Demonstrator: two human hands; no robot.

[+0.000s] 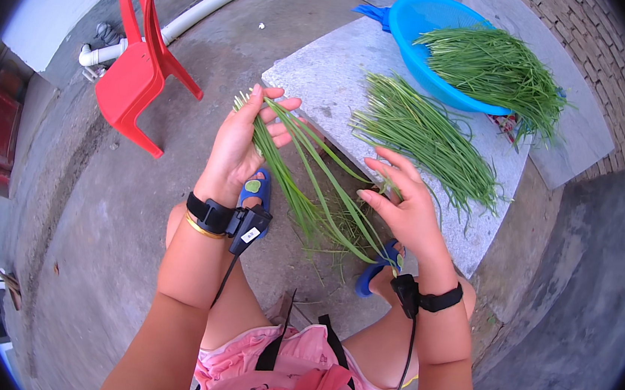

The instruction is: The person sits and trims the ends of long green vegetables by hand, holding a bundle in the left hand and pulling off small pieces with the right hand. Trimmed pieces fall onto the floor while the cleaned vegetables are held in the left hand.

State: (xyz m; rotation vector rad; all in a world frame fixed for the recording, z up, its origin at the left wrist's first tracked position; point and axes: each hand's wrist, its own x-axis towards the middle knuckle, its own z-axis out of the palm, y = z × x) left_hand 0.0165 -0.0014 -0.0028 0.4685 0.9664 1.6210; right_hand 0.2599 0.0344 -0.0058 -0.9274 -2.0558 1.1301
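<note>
My left hand (249,144) holds a thin bunch of garlic chives (278,172) near its pale cut ends, and the green leaves hang down to the right. Several longer leaves fan away from the bunch toward my right hand (403,195). That hand is beside the corner of a stone slab, its thumb and fingers apart and loosely curled. Wispy green bits show between them; whether they are gripped is unclear. A larger pile of chives (425,141) lies on the slab (324,77), just beyond my right hand.
A blue plastic colander (411,52) on the slab holds more chives (493,71), which spill over its rim. Green scraps (338,220) litter the concrete between my blue sandals (257,187). To the left stands a red plastic chair (131,82) near a white pipe (212,5).
</note>
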